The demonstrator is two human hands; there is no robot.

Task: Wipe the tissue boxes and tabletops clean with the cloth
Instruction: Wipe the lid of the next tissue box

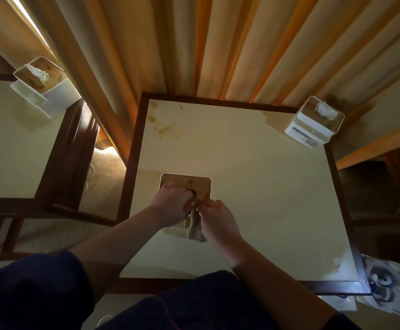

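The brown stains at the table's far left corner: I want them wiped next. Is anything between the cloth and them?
Nothing beyond the tissue box that both hands work on: the stains lie past it, across bare tabletop. The right hand holds the cloth.

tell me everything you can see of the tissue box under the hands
The white square tissue box with a tan wood-look lid stands upright on the cream tabletop with a dark wooden frame, near its left edge. The lid has rounded corners and a dark oval opening; no tissue shows. The left hand rests on top, fingers at the opening. The right hand pinches a grey-brown cloth that hangs over the box's near side.
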